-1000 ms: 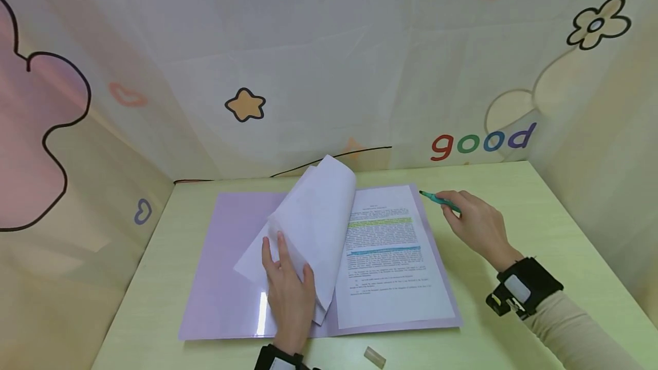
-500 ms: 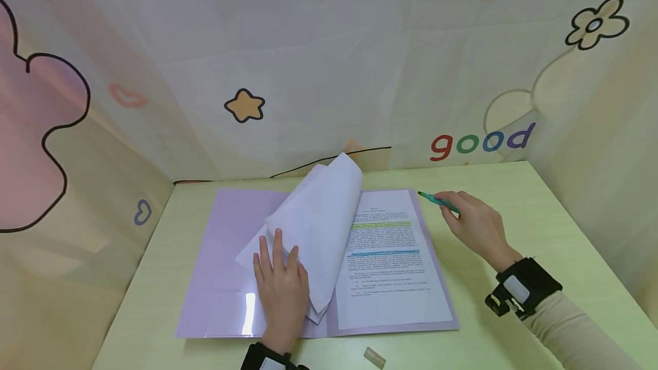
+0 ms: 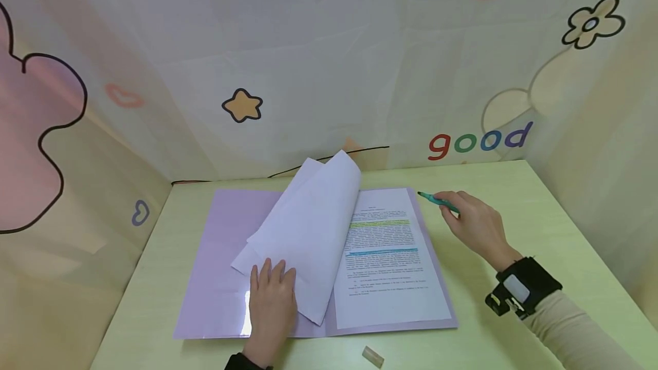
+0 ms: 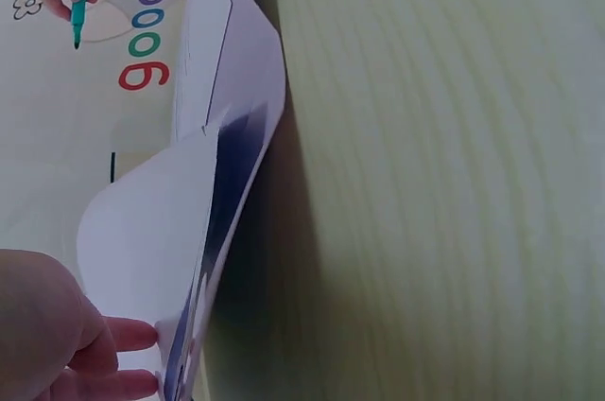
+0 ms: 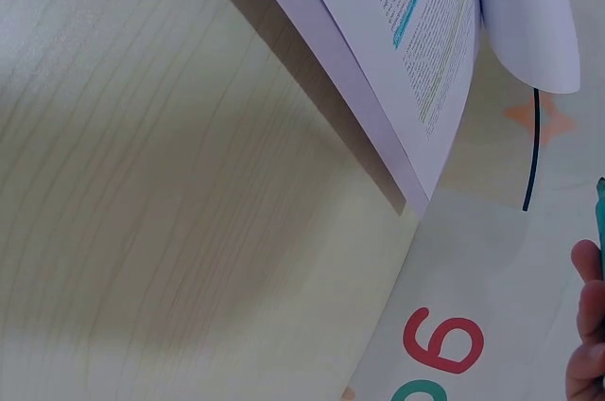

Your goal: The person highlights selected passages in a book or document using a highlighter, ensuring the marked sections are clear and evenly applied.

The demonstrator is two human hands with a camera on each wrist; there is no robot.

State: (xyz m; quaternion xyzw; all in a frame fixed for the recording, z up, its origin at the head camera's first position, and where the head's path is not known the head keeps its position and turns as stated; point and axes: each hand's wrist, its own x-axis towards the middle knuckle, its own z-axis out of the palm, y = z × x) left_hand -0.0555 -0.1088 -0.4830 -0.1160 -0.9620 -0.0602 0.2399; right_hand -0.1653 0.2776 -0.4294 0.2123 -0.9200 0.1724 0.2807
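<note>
A lilac folder lies spread on the table. On its right side is a printed page with one yellow-green and one blue highlighted line. White sheets are folded over to the left, their upper corner curling up. My left hand rests on the lower left part of these sheets; in the left wrist view its fingertips touch the paper by the folder's edge. Right of the folder, my right hand grips an uncapped teal marker above the table, its dark tip pointing left, apart from the page.
A small grey-beige piece lies on the table in front of the folder. Behind the table hangs a patterned cloth with drawn shapes and the word "good".
My left hand has slid down and left along the folded sheets, and its spread fingers have come closer together. The sheets' curled corner has shifted slightly right and up. The right hand stays put.
</note>
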